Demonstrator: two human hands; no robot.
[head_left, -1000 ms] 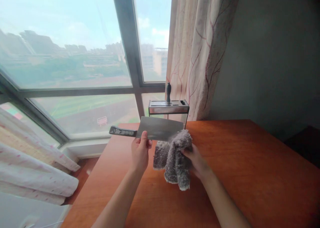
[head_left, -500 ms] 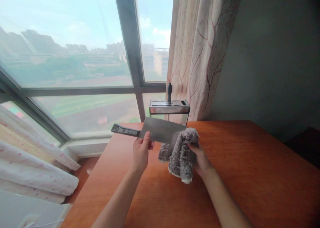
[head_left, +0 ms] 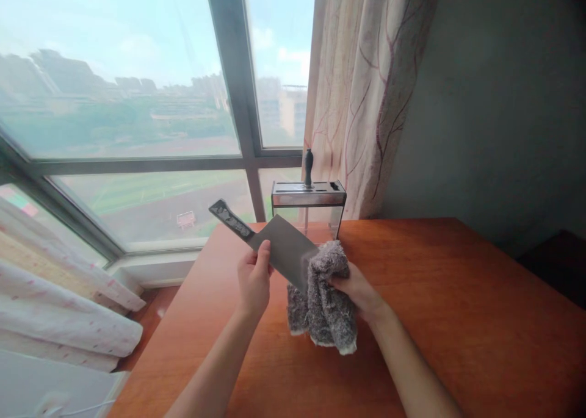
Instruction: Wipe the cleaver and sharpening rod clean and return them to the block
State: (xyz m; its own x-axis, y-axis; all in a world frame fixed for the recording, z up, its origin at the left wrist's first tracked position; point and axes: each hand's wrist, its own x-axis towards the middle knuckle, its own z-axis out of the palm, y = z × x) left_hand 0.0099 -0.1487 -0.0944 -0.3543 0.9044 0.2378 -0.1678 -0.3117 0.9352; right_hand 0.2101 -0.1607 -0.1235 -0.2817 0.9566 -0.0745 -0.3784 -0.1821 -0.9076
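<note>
Left hand: we see our left hand (head_left: 254, 281) pinching the big knife (head_left: 282, 251) by its flat blade, near the handle.
Knife: it is tilted, with the dark handle up and to the left.
Right hand: our right hand (head_left: 354, 290) grips a fuzzy gray cloth (head_left: 326, 299) pressed on the blade's lower end.
Table: the brown table (head_left: 458, 308) is under our hands.
Knife holder: a shiny knife holder (head_left: 307, 199) stands by the window (head_left: 137, 100), next to the curtain (head_left: 366, 88).

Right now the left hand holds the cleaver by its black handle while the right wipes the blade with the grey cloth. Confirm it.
Not quite: in the head view the left hand pinches the cleaver by its blade, not the handle, which sticks out free. The right hand does hold the grey cloth against the blade.
</note>
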